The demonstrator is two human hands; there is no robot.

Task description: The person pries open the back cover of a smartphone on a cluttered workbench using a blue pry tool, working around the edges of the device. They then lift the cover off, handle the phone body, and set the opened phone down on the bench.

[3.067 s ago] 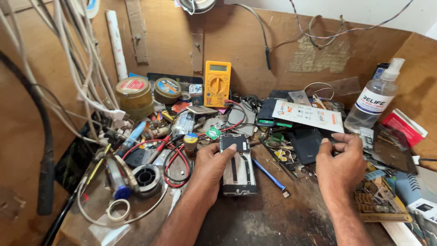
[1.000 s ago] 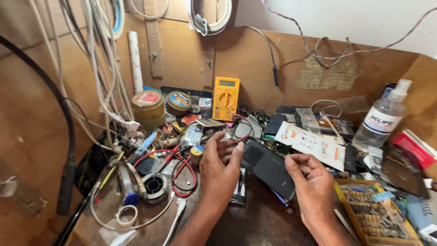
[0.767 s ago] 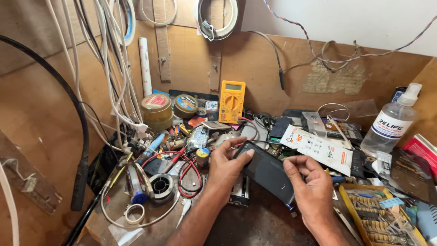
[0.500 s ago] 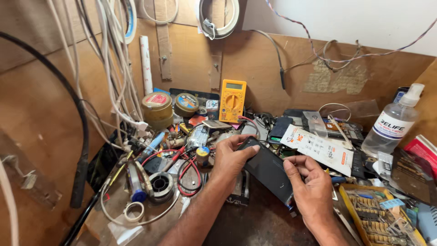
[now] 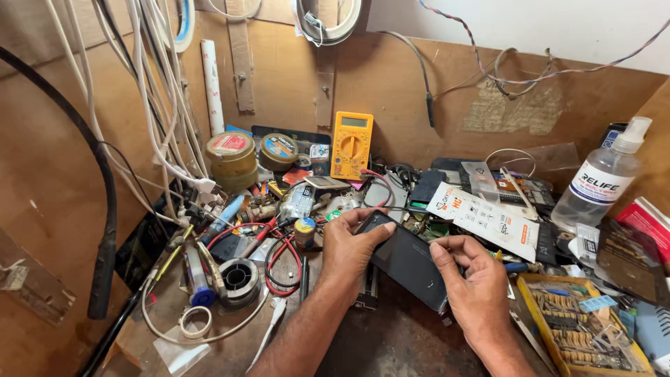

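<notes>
The left hand (image 5: 347, 249) is gripping the upper end of a dark phone (image 5: 407, 260), thumb pressing along its top edge and fingers curling beneath. The right hand (image 5: 476, 287) is pinching the phone's right edge between thumb and fingertips. The phone is lying tilted between both hands, just above the middle of the cluttered counter (image 5: 391, 345). Just left of the left hand, red and black probe leads (image 5: 279, 255) are looping beside a solder spool (image 5: 239, 278). Behind the phone, a yellow multimeter (image 5: 351, 144) is leaning against the back board. To the right, a clear spray bottle (image 5: 602, 185) is standing, and a yellow parts tray (image 5: 583, 335) is sitting just beside the right hand.
</notes>
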